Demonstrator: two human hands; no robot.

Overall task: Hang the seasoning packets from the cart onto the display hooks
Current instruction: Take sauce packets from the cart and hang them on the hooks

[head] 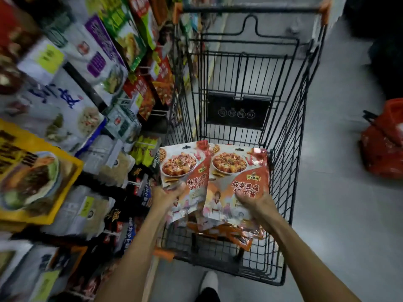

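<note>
I saw left hand (168,193) gripping left packet (181,168), right hand (254,202) gripping right packet (238,171) (hang-holes pointing away), over the cart (283,171); hanging bags (65,110) crowded alongside.

Left hand (168,194) fingers hidden behind seasoning packet (183,166); red basket (383,149) cut off, right edge.

glossy red-orange plastic seasoning packet (182,171) with tofu-dish print, held upright, right edge tucked behind a matching packet (238,173) at three o'clock, both over black wire cart (290,149), more orange packets (237,235) piled at six o'clock, white display hooks (133,182) at nine o'clock
</note>
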